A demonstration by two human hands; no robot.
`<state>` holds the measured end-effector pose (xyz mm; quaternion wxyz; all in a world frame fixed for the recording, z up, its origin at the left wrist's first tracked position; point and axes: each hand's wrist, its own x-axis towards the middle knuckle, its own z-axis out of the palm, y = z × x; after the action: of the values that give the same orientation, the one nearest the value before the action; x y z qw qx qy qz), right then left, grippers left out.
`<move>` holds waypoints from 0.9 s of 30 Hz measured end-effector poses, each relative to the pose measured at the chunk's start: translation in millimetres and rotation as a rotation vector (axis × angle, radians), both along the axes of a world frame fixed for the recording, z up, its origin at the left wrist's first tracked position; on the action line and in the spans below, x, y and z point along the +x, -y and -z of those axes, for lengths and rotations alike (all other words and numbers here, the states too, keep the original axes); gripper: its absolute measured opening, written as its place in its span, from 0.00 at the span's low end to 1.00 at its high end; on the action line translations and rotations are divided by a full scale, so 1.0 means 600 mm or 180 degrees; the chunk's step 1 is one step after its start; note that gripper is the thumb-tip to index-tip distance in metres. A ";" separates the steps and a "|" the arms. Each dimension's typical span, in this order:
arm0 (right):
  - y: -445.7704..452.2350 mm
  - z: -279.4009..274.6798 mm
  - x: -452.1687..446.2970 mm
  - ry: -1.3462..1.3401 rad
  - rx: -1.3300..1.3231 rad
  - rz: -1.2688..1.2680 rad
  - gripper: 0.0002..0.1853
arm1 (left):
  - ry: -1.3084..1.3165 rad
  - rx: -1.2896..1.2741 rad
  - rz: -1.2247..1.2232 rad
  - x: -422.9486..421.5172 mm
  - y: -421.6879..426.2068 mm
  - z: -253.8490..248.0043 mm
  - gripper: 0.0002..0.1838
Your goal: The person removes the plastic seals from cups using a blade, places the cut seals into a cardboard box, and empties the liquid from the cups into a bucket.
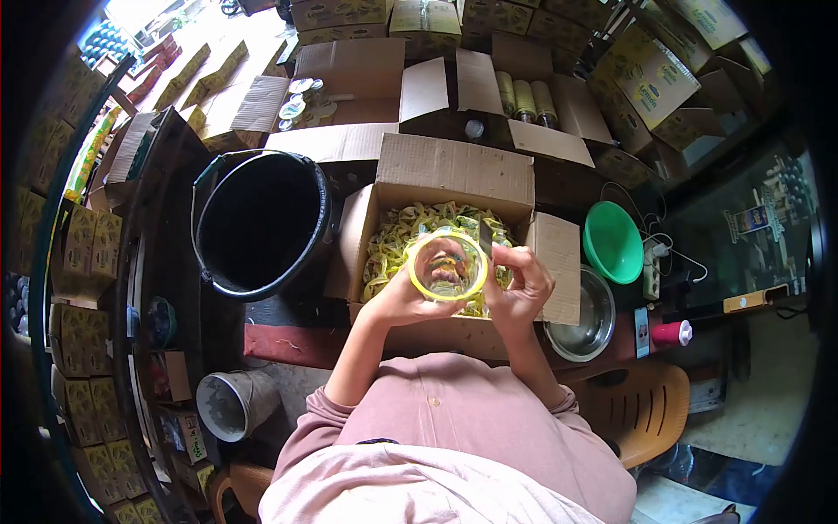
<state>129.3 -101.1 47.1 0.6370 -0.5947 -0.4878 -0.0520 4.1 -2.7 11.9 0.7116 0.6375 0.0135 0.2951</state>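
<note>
My left hand (397, 301) is wrapped round a clear cup (447, 266) with a yellow rim, its round end facing the camera. Beside the rim on the right, my right hand (521, 284) pinches a small dark flat piece (485, 237) between thumb and fingers. Both hands are over the near side of an open cardboard box (456, 166). Many crumpled yellow-green wrappers or strips (393, 240) lie in this box, behind and around the cup. What they are exactly is too small to tell.
A large black bucket (208, 229) stands left of the box. To the right are a green bowl (614, 242), a metal bowl (583, 319), a phone (642, 333) and a pink bottle (668, 334). Open cartons (349, 65) stand behind. A grey bucket (229, 406) is at lower left.
</note>
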 end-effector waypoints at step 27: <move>0.002 -0.010 -0.023 0.0791 0.0083 0.0574 0.10 | -0.0321 0.0799 -0.0942 -0.003 0.014 -0.020 0.35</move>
<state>115.7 -102.2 53.3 0.5721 -0.6168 -0.5067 -0.1885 2.0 -11.0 23.7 0.5738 0.7262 0.1058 0.3635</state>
